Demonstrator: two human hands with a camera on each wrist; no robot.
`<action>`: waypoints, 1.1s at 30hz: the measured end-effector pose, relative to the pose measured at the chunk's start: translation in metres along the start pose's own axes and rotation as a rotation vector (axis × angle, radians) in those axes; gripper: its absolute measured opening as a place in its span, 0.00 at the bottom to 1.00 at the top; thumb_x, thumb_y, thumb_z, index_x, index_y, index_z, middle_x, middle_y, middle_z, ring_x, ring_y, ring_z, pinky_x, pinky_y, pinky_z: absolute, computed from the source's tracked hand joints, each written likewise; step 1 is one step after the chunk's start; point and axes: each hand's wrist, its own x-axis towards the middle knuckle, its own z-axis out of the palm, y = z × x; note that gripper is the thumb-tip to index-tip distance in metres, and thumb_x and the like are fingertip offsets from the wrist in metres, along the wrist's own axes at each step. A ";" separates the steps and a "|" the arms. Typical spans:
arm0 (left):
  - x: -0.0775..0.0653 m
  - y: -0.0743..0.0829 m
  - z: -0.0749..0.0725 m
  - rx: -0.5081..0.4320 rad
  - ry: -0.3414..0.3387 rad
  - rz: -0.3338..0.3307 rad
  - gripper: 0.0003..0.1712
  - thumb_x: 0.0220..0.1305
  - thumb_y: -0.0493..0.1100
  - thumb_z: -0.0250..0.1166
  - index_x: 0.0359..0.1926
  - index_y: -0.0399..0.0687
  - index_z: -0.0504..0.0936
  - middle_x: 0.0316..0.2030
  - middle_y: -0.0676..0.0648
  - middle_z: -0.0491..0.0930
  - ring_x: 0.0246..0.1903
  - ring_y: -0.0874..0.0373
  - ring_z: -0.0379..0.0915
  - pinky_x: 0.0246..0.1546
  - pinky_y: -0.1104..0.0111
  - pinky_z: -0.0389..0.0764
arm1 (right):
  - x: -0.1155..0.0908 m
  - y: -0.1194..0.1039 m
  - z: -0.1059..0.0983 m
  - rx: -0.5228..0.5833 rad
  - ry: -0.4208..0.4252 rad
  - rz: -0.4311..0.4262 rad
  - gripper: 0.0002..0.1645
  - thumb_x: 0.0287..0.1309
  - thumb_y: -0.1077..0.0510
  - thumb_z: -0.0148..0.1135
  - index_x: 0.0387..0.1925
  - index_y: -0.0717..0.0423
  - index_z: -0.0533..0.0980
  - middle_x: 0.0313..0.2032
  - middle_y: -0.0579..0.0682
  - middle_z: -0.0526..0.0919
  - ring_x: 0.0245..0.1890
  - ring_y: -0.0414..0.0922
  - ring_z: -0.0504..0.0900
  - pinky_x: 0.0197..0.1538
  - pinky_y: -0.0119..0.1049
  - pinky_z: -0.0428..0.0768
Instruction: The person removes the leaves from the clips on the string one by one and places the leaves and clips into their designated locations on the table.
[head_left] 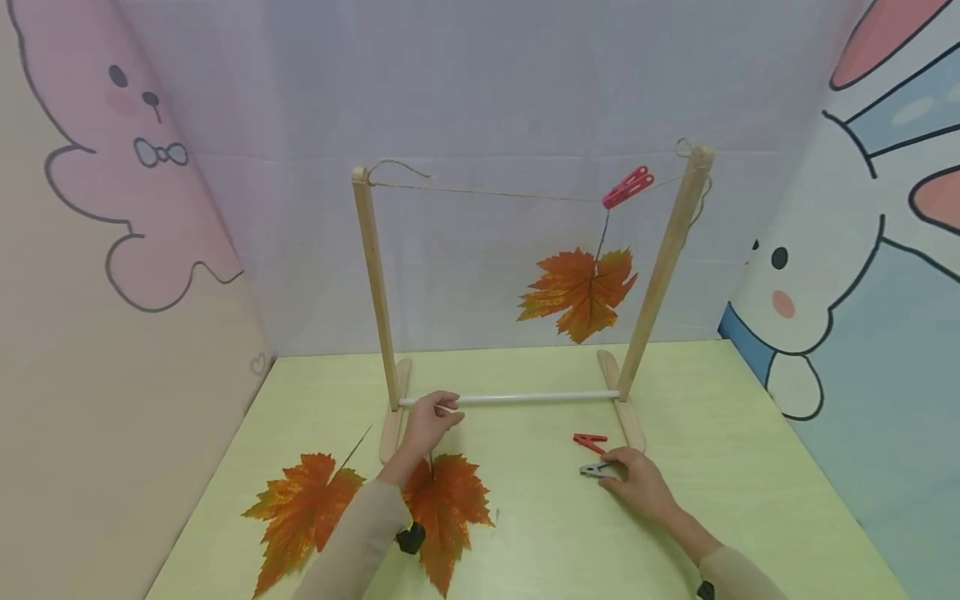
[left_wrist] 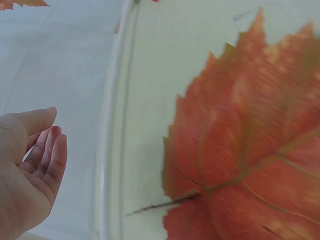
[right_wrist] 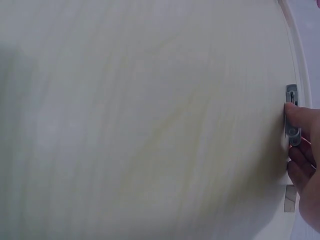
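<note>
The person's right hand [head_left: 641, 483] pinches a grey, narrow clothespin [head_left: 595, 471] between thumb and fingers, just beside a red, V-shaped clothespin [head_left: 590, 440] on the pale yellow-green tabletop [head_left: 540, 533]. The left hand [head_left: 429, 423] holds nothing, its fingers loosely curved and thumb apart, near an orange-red, jagged-edged leaf [head_left: 450, 510]; pale cloth [head_left: 465, 108] hangs behind, a white cartoon rabbit [head_left: 817, 275] at the right.

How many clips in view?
3: a pink clip on the string, a red clip on the table, a grey clip in the right hand. Any under the leaves wouldn't show.
</note>
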 end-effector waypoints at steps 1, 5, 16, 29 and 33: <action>0.003 0.003 0.001 0.001 0.002 0.008 0.14 0.52 0.32 0.66 0.42 0.35 0.79 0.34 0.38 0.79 0.29 0.55 0.75 0.26 0.70 0.77 | 0.000 0.000 0.000 0.001 -0.006 0.004 0.18 0.35 0.64 0.73 0.34 0.61 0.79 0.33 0.48 0.81 0.34 0.45 0.78 0.39 0.39 0.76; 0.014 0.015 0.004 0.008 0.020 0.050 0.14 0.52 0.33 0.66 0.42 0.37 0.80 0.34 0.39 0.80 0.30 0.53 0.76 0.27 0.69 0.78 | 0.000 0.001 0.000 0.011 0.003 0.005 0.18 0.34 0.63 0.74 0.34 0.62 0.79 0.33 0.48 0.81 0.34 0.45 0.78 0.39 0.40 0.76; 0.032 0.048 0.016 -0.058 0.058 0.074 0.14 0.52 0.35 0.67 0.42 0.40 0.81 0.34 0.45 0.81 0.31 0.54 0.76 0.28 0.69 0.79 | 0.006 0.002 -0.010 0.016 -0.010 -0.022 0.18 0.37 0.61 0.73 0.34 0.60 0.78 0.33 0.49 0.80 0.34 0.45 0.78 0.37 0.40 0.77; 0.046 0.086 0.025 -0.113 0.093 0.107 0.14 0.52 0.36 0.67 0.43 0.40 0.80 0.36 0.42 0.81 0.34 0.53 0.76 0.29 0.69 0.78 | 0.052 -0.021 -0.064 -0.075 -0.019 -0.202 0.20 0.40 0.62 0.71 0.38 0.65 0.78 0.38 0.57 0.80 0.38 0.53 0.78 0.39 0.48 0.77; 0.049 0.096 0.026 -0.068 0.096 0.164 0.15 0.52 0.35 0.67 0.43 0.39 0.80 0.36 0.41 0.81 0.33 0.52 0.77 0.31 0.69 0.78 | 0.067 -0.030 -0.081 -0.095 -0.006 -0.254 0.21 0.40 0.64 0.71 0.40 0.66 0.77 0.35 0.54 0.80 0.34 0.50 0.78 0.35 0.44 0.77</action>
